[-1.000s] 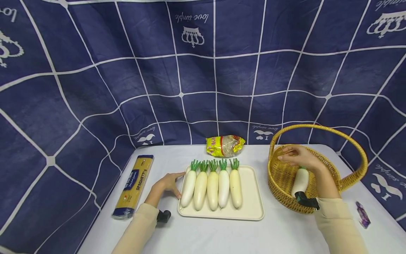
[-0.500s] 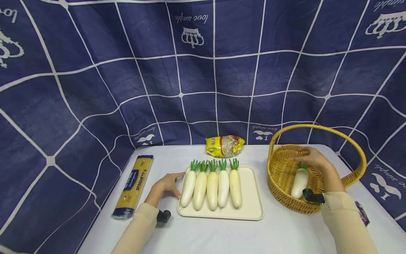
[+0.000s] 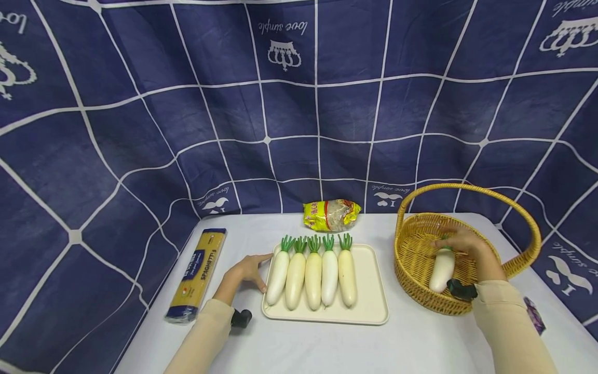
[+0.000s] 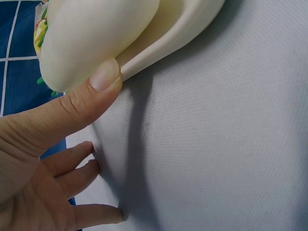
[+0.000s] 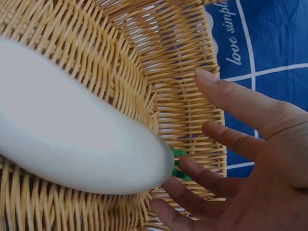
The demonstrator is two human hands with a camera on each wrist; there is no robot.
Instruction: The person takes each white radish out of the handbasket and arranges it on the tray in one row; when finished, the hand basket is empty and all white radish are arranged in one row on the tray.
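Several white radishes [image 3: 295, 280] with green tops lie side by side on a cream tray [image 3: 371, 291]. At the tray's left edge rests my left hand [image 3: 247, 269], fingers spread. In the left wrist view its thumb [image 4: 96, 89] touches the tray rim beside a radish [image 4: 96, 36]. Another white radish [image 3: 442, 270] lies in a wicker basket [image 3: 416, 244] on the right. My right hand [image 3: 464, 243] is inside the basket, over that radish's green top. The right wrist view shows its fingers [image 5: 231, 142] apart and loosely bent near the leaves [image 5: 180, 156], holding nothing.
The basket's tall handle [image 3: 472, 187] arches over its opening. A spaghetti pack [image 3: 198, 272] lies at the left and a yellow bag [image 3: 330, 215] stands behind the tray. A small purple packet [image 3: 534, 314] is partly hidden by the right sleeve. A blue curtain [image 3: 345, 114] hangs behind.
My right hand has shifted right and then lowered toward the radish top in the basket. The right forearm has moved right, partly covering the purple packet. The left hand stays in place.
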